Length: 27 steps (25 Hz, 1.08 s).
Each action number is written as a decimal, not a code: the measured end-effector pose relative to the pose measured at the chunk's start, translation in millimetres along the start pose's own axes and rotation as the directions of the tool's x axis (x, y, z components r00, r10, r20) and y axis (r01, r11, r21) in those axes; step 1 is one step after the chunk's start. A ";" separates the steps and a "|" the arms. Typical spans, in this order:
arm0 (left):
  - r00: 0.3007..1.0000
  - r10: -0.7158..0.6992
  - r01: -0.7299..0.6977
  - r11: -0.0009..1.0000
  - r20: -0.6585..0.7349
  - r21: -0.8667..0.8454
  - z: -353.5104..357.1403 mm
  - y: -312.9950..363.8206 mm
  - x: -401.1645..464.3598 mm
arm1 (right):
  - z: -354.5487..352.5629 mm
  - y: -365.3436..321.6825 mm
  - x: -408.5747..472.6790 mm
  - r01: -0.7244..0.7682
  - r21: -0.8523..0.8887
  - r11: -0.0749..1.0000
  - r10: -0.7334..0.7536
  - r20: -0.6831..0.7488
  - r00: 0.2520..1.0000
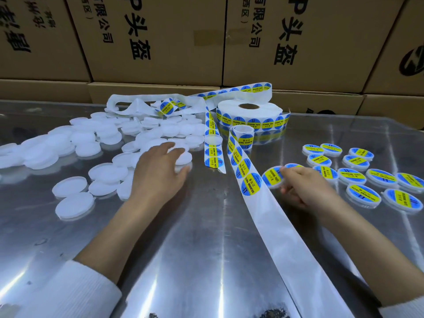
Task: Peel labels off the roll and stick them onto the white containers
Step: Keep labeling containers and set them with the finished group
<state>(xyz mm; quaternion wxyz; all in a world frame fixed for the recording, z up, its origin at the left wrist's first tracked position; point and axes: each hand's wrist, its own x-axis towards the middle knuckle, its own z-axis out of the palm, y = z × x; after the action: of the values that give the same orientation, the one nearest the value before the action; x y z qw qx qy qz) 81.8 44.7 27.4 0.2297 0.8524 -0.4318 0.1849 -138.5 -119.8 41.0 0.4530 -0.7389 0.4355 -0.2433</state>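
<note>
shiny metal table (pixel 206 237) — cardboard boxes (pixel 160 42) stacked behind

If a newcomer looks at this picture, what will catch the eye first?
Probably the round blue-and-yellow labels: on the big white label roll at the back and on the finished round containers at the right. Next, the heap of plain white round containers at the left, where the left hand reaches.

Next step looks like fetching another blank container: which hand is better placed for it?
Left. The left hand already rests among the unlabelled white containers, fingers on one. The right hand is busy holding a labelled container beside the finished ones.
</note>
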 end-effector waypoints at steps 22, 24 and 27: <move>0.952 -0.094 0.078 0.995 0.292 0.068 7.9 -9.1 -0.5 | 1.1 20.4 12.1 0.169 -0.502 0.848 -0.242 -0.085 0.967; 0.966 -0.066 0.083 0.995 0.251 -0.058 6.8 -4.4 -1.8 | 5.7 14.1 5.2 0.249 -0.299 0.921 -0.258 0.011 0.966; 0.957 0.017 0.051 0.974 0.291 -0.223 4.8 4.3 -4.6 | 8.4 12.7 -1.8 0.329 -0.233 0.915 -0.296 0.165 0.941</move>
<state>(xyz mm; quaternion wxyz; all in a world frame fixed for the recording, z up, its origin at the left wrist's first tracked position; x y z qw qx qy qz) 76.3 42.9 22.0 0.2614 0.8420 -0.4718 0.0046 -138.4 -117.0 26.0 0.3349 -0.8654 0.3099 -0.2070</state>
